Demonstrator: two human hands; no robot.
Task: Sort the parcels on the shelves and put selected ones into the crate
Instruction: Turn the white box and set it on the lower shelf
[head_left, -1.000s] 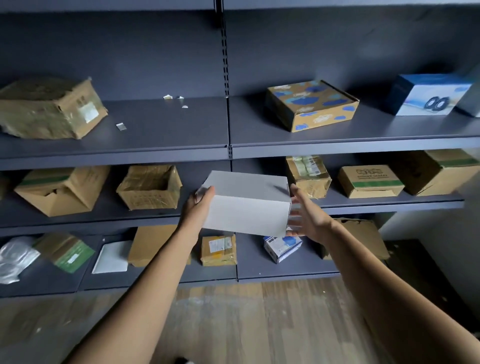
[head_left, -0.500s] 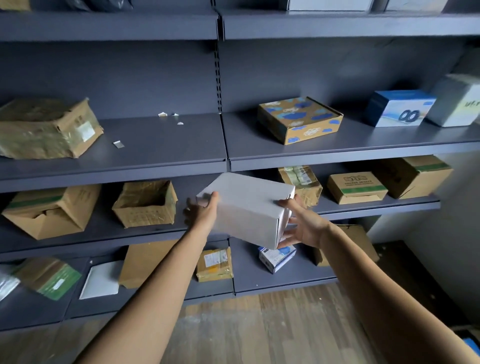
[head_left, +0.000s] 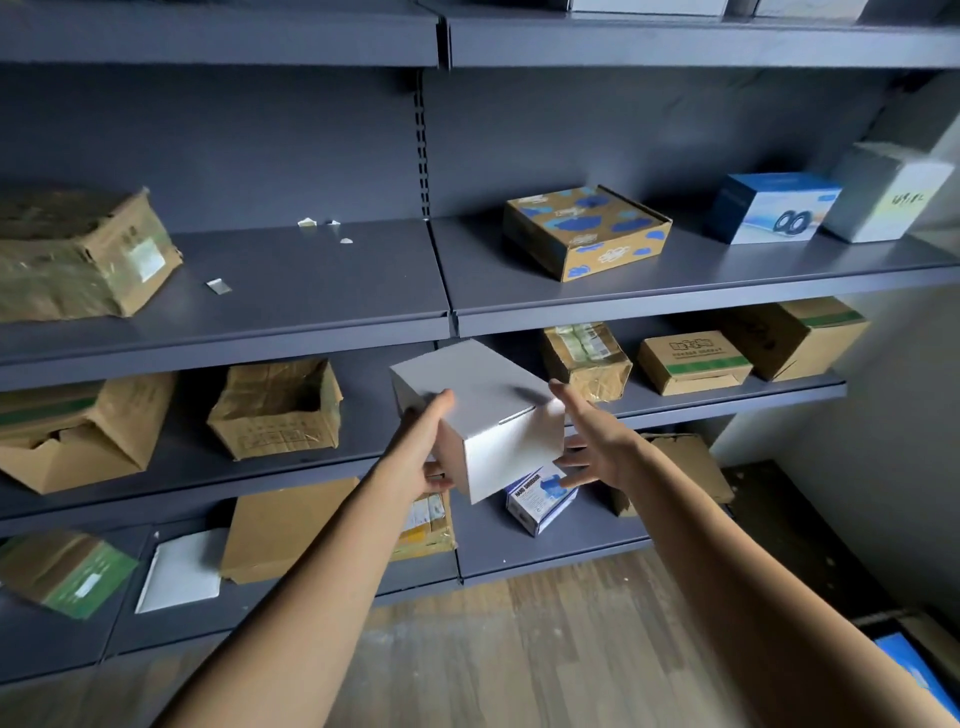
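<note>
I hold a plain white box (head_left: 498, 415) in front of the middle shelf (head_left: 727, 402), tilted, with one corner pointing toward me. My left hand (head_left: 421, 452) grips its left side, thumb on the top face and fingers underneath. My right hand (head_left: 597, 441) is beside the box's right face with fingers spread and straight, at most lightly touching it. No crate shows clearly; a blue-topped object (head_left: 909, 670) sits at the bottom right corner.
Grey shelving holds many parcels: a blue-patterned carton (head_left: 587, 234), a blue box (head_left: 774, 208) and a white box (head_left: 888, 192) on the upper shelf, and brown cartons (head_left: 275, 410) (head_left: 691, 361) on the middle shelf. A small blue-white box (head_left: 540, 499) lies on the bottom shelf. The floor is wood.
The white box has turned so a short end and corner face me. My right hand has opened and come off its side. My view has tilted upward.
</note>
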